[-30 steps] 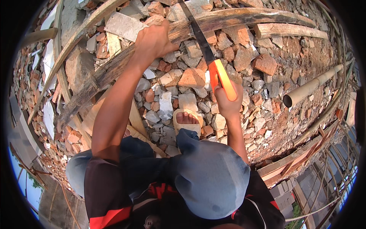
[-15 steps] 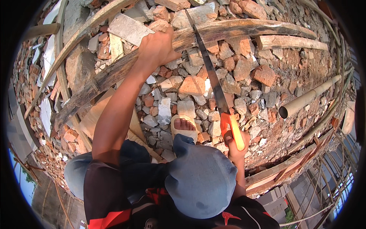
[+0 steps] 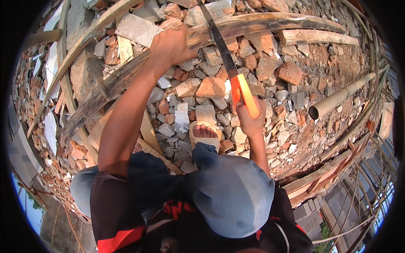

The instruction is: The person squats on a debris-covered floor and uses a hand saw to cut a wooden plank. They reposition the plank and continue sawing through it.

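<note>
A long, weathered wooden beam (image 3: 240,26) lies across the rubble, running from the lower left to the upper right. My left hand (image 3: 171,46) is closed over it, with the thumb pointing right along its near side. My right hand (image 3: 252,116) grips the orange handle of a handsaw (image 3: 220,44). The dark blade reaches away from me and crosses the beam just right of my left hand. Its far end runs past the upper picture edge. Whether the teeth have cut into the wood is too small to tell.
Broken bricks and concrete chunks (image 3: 211,87) cover the ground around my sandalled foot (image 3: 205,131). A shorter wooden piece (image 3: 318,37) lies beyond on the right, near a bamboo pole (image 3: 341,96). More timber strips (image 3: 86,42) cross at the left. A plank frame (image 3: 325,170) edges the lower right.
My right hand has pushed the saw forward, away from me, so the handle is nearer the beam. The left hand keeps its place on the beam; the view has shifted slightly.
</note>
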The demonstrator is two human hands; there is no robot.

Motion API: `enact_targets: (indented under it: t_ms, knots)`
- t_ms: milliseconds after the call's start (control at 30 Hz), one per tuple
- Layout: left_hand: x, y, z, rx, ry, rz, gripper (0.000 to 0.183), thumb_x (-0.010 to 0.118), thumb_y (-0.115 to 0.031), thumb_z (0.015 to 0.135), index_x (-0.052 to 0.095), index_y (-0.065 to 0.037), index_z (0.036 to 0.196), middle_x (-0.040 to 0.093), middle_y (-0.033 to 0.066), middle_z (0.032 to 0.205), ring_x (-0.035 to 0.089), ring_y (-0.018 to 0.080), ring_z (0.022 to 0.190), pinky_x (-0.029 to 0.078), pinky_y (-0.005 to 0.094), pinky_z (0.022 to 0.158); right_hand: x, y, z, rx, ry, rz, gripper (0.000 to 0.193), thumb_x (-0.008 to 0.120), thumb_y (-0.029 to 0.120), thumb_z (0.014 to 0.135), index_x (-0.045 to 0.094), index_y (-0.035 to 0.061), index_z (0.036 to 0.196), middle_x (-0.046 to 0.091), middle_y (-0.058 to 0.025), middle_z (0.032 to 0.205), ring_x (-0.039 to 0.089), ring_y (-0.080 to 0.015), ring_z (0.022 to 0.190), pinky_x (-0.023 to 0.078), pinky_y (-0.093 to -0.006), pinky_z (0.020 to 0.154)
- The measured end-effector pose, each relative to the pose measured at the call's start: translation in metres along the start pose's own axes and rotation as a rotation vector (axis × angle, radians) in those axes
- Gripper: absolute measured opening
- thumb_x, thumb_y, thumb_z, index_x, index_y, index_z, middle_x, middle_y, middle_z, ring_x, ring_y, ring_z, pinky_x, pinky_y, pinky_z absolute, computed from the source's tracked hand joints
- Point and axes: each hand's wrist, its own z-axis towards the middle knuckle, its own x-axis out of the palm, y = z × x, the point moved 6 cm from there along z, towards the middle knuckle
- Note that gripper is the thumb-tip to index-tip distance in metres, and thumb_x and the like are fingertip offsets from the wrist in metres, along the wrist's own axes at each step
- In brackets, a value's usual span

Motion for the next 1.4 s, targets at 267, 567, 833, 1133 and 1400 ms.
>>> enact_targets:
  t_ms: [267,567,833,1133,1400]
  knots:
    - [0.006,0.0,-0.005,0.004,0.004,0.005,0.068,0.081,-0.048,0.07,0.061,0.004,0.109,0.073,0.0266,0.087,0.074,0.0425,0.085,0.059,0.0499,0.079,0.015,-0.006,0.021,-0.051,-0.018,0.078,0.012,0.063,0.007,0.081,0.059,-0.0034,0.076,0.05,-0.0043,0.058,0.044,-0.0109,0.051,0.04,-0.0313,0.051]
    - [-0.001,0.001,0.001,0.044,-0.058,-0.011,0.065,0.082,-0.047,0.07,0.061,0.004,0.106,0.073,0.0245,0.083,0.074,0.0422,0.082,0.059,0.0497,0.077,0.027,-0.011,0.026,-0.063,-0.027,0.021,0.012,0.057,0.007,0.076,0.059,-0.0041,0.073,0.055,-0.0016,0.059,0.047,-0.0075,0.052,0.038,-0.0277,0.051]
    - [-0.004,0.007,-0.003,0.023,-0.079,0.029,0.064,0.082,-0.045,0.072,0.06,0.001,0.112,0.074,0.0239,0.091,0.074,0.0408,0.089,0.058,0.0502,0.082,-0.028,-0.011,-0.056,-0.018,-0.009,0.069,0.014,0.055,0.004,0.082,0.057,-0.003,0.07,0.055,-0.0025,0.058,0.047,-0.0103,0.047,0.038,-0.0264,0.047]
    - [-0.013,0.067,-0.042,-0.071,0.101,0.031,0.069,0.084,-0.047,0.066,0.064,0.003,0.111,0.074,0.0234,0.091,0.073,0.0406,0.087,0.058,0.0482,0.08,-0.028,-0.005,-0.06,-0.039,-0.005,-0.025,0.011,0.064,0.007,0.078,0.06,-0.0029,0.074,0.054,-0.0079,0.058,0.049,-0.0153,0.049,0.04,-0.0333,0.05]
    - [-0.006,0.062,-0.046,-0.081,0.082,0.016,0.061,0.082,-0.047,0.064,0.07,0.002,0.099,0.074,0.0234,0.086,0.073,0.0389,0.085,0.057,0.0474,0.08,-0.029,-0.026,-0.045,0.008,0.059,0.028,0.009,0.064,0.007,0.079,0.063,-0.0016,0.077,0.057,-0.0086,0.06,0.055,-0.0166,0.052,0.042,-0.0331,0.052]
